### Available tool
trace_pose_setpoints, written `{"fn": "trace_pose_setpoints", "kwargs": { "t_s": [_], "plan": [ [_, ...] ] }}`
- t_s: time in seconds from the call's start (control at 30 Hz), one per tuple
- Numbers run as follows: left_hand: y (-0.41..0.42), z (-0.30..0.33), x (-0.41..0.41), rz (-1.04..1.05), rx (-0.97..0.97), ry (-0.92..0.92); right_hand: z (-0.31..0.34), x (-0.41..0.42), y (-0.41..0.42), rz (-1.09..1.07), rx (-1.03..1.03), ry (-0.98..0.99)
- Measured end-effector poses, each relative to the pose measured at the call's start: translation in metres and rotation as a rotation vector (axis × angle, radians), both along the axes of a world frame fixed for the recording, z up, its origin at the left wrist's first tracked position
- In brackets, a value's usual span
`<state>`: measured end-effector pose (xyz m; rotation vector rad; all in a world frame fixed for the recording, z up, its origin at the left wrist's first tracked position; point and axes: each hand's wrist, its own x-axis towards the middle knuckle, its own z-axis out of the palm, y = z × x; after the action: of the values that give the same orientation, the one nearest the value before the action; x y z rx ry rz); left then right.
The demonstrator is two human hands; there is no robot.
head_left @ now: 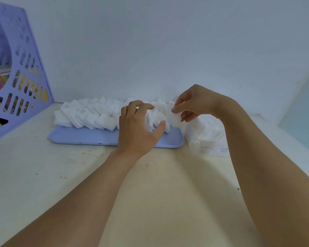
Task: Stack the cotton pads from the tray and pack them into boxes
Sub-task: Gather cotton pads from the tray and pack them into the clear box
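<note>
Starting out: right hand (pixel 189 104) is pinching one cotton pad (pixel 175 116), left hand (pixel 137 127) is clasping a bunch, most pads (pixel 89 113) are waiting on the tray (pixel 78 137).

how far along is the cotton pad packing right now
Early on. Done: nothing clearly; whether the clear box right of the tray holds pads can't be told. In hand: the right hand pinches a few pads, and the left hand curls around the row's right end. Left: most cotton pads still lie on the blue tray.

2 bare forearms, no sleeves, left grip (pixel 139 125), right grip (pixel 194 102), no rings
</note>
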<state>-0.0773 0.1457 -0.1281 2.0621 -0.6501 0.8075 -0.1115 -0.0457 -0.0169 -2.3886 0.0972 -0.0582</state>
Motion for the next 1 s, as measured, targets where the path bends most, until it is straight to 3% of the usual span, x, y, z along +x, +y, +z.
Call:
{"fn": "trace_pose_setpoints", "kwargs": {
  "t_s": [0.13,0.33,0.43,0.5,0.57,0.6,0.67,0.73,0.83,1.0],
  "plan": [
    [-0.004,0.011,-0.007,-0.141,-0.299,0.076,0.005,-0.006,0.000,0.144,0.197,-0.101],
    [-0.006,0.026,-0.009,-0.470,-0.634,0.591,-0.005,-0.002,0.018,0.358,0.489,-0.093],
    [-0.001,0.031,-0.003,-0.542,-0.801,0.753,-0.009,0.001,0.029,0.342,0.534,-0.122],
    [0.004,0.034,0.002,-0.513,-0.943,0.776,-0.009,0.003,0.032,0.212,0.554,-0.152],
    [0.011,0.035,0.007,-0.387,-1.057,0.717,-0.012,0.009,0.032,0.023,0.443,-0.210],
    [0.014,0.034,0.008,-0.312,-1.069,0.665,-0.016,0.014,0.031,-0.039,0.277,-0.263],
    [0.018,0.031,0.008,-0.220,-1.059,0.591,-0.029,0.024,0.031,-0.020,-0.150,-0.317],
    [0.020,0.027,0.007,-0.186,-1.057,0.580,-0.041,0.030,0.038,0.075,-0.396,-0.230],
    [0.019,0.025,0.005,-0.192,-1.023,0.607,-0.051,0.032,0.048,0.123,-0.464,-0.082],
    [0.014,0.026,0.003,-0.214,-0.973,0.594,-0.061,0.034,0.047,0.107,-0.539,-0.064]
  ]
}}
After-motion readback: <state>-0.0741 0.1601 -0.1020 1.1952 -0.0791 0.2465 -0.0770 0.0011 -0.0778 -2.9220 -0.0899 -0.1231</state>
